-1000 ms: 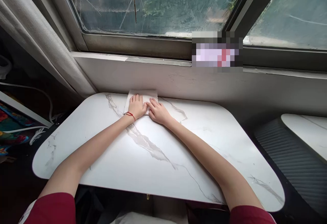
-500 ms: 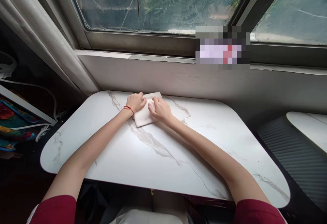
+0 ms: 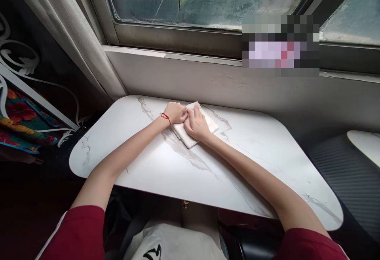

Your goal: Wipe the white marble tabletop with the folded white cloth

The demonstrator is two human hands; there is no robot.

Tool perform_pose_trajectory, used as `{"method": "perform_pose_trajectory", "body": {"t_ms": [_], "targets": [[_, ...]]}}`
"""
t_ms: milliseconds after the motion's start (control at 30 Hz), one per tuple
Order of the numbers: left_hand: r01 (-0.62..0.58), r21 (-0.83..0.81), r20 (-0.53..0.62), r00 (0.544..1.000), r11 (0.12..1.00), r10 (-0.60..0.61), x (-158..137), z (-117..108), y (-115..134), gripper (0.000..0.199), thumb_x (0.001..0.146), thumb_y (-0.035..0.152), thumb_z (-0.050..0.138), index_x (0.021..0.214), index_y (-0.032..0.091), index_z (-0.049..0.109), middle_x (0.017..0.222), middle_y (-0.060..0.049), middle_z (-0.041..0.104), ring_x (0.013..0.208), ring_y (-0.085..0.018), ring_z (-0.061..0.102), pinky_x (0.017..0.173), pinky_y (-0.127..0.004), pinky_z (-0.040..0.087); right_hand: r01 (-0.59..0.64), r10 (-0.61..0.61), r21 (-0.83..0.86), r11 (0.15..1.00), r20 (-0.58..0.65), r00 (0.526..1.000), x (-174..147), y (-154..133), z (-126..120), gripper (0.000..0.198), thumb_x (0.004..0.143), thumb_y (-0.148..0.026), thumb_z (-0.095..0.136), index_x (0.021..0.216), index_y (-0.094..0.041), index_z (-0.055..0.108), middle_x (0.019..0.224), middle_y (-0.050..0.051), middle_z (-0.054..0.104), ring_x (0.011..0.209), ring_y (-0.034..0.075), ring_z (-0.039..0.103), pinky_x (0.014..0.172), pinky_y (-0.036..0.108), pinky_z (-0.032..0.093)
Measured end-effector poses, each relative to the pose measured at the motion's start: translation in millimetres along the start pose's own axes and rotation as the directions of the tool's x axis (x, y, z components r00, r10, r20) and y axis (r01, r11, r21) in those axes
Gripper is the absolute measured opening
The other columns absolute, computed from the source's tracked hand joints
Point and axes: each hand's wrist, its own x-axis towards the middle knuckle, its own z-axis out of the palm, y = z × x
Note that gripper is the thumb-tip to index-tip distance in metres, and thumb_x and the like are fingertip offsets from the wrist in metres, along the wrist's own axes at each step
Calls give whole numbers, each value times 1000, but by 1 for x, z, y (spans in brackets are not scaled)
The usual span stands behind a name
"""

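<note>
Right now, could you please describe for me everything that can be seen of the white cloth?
The white cloth looks soft and slightly textured, and the layered edge at its lower left suggests it is folded. It lies fairly flat on the marbled table, near the far edge, set at a slant with one corner towards the person. The right hand rests on top, covering its middle. The left hand, fingers curled, is at its left side; whether it grips the cloth cannot be told.
</note>
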Motion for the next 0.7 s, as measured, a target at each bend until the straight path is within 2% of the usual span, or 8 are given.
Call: {"method": "perform_pose_trajectory", "body": {"t_ms": [133, 200, 300, 433, 567, 700], "targets": [[75, -6, 105, 992, 997, -74, -7, -12, 19, 41, 96, 34, 40, 112, 10, 70, 104, -20, 74, 98, -33, 72, 73, -36, 46, -19, 21, -55, 998, 41, 999, -16, -12, -12, 61, 94, -30, 42, 146, 2, 41, 157, 36, 33, 148, 46, 32, 113, 57, 33], [71, 3, 186, 980, 997, -71, -12, -22, 29, 42, 96, 32, 40, 117, 8, 67, 106, -20, 74, 102, -32, 71, 75, -35, 47, -44, 51, -92, 995, 81, 995, -26, -20, -21, 60, 94, -30, 42, 144, 3, 41, 155, 37, 35, 146, 47, 33, 112, 58, 33], [-6, 20, 288, 958, 1000, 0, -22, -39, 42, 42, 95, 33, 43, 119, 6, 65, 108, -20, 73, 103, -31, 71, 77, -33, 48, -69, 94, -169, 983, 147, 985, -46, -32, -36, 55, 94, -28, 43, 138, 6, 44, 150, 41, 39, 142, 48, 38, 110, 60, 34], [-156, 16, 397, 907, 988, 137, -40, -61, 60, 39, 90, 33, 50, 115, 9, 67, 105, -18, 75, 97, -30, 72, 76, -32, 50, -25, 78, -246, 969, 211, 974, -86, -46, -59, 48, 96, -29, 40, 127, 6, 53, 140, 39, 51, 136, 47, 46, 106, 59, 42], [-271, -50, 405, 874, 961, 268, -62, -64, 86, 28, 87, 31, 54, 99, 12, 71, 96, -19, 74, 89, -32, 73, 71, -36, 50, 11, 48, -222, 975, 258, 965, -129, -47, -82, 58, 95, -41, 43, 131, 3, 56, 137, 38, 55, 134, 50, 51, 97, 59, 51], [-256, -162, 297, 908, 953, 294, -81, -49, 114, 22, 88, 23, 52, 101, 14, 67, 86, -17, 73, 80, -31, 73, 67, -37, 49, -14, 103, -243, 970, 356, 929, -150, -36, -95, 64, 92, -43, 46, 138, 1, 55, 139, 40, 54, 131, 55, 52, 78, 61, 57]]}}
